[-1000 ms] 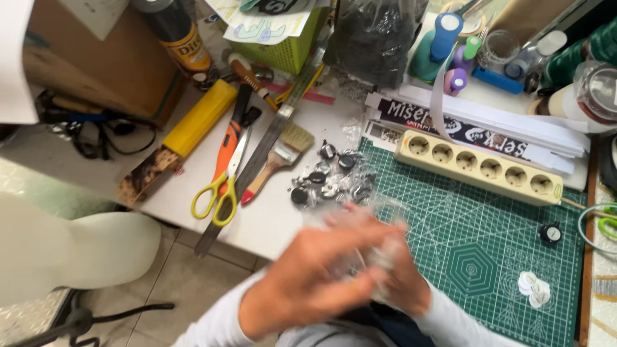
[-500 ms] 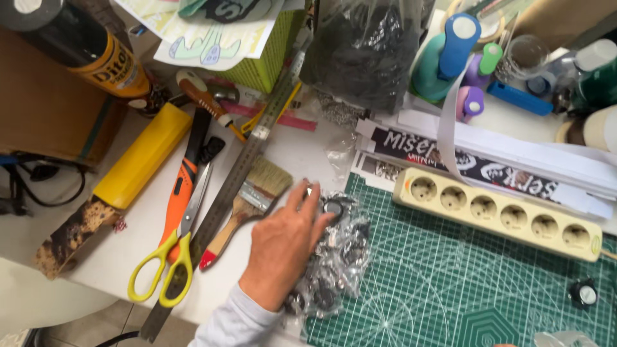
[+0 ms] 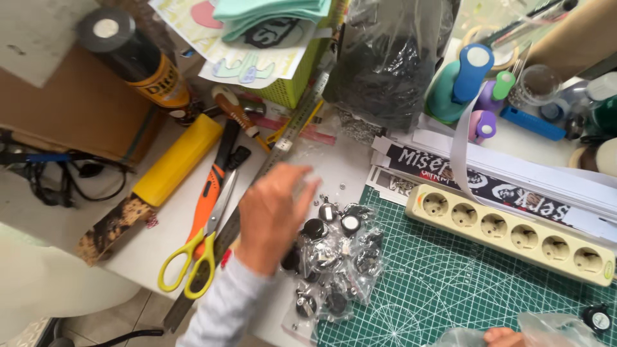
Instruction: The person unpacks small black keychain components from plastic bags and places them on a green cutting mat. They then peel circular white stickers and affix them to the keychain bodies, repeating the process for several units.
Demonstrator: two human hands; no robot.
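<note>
White desk [image 3: 347, 164]: left hand [image 3: 273, 215] over clear button packets [image 3: 334, 257]

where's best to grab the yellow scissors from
Take the scissors by the yellow loops at the table's near edge, coming from the near side. They lie flat, blades pointing away between the orange knife and steel ruler, so only the handle end looks free.

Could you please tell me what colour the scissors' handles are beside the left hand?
Yellow. The scissors show best in the head view, just left of the left hand.
</note>
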